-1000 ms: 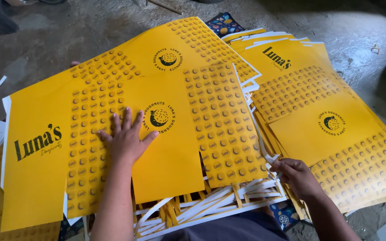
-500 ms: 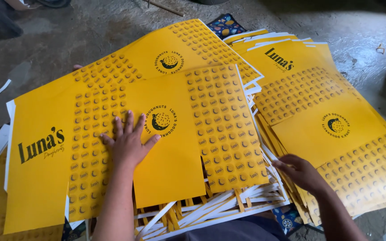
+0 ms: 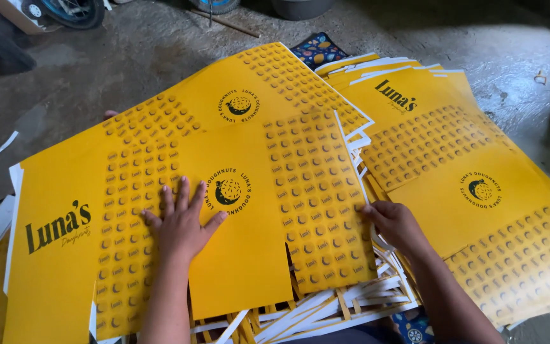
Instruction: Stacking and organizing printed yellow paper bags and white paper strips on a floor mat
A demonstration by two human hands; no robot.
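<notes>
Two hands, left [image 3: 183, 226] spread flat, right [image 3: 393, 223] pinching the yellow printed sheet [image 3: 256, 255].

Bright yellow die-cut box sheet [image 3: 179, 191] at centre, printed with rows of small dark dots, a round black emblem and black lettering at 9 o'clock. Same yellow, dotted stack of sheets [image 3: 466, 191] at 3 o'clock. White-and-yellow trimmed strips [image 3: 326, 312] at 6 o'clock. Dark blue cloth with multicoloured motifs [image 3: 316, 50] at 12 o'clock. Mottled grey concrete floor [image 3: 148, 51] beyond.
</notes>
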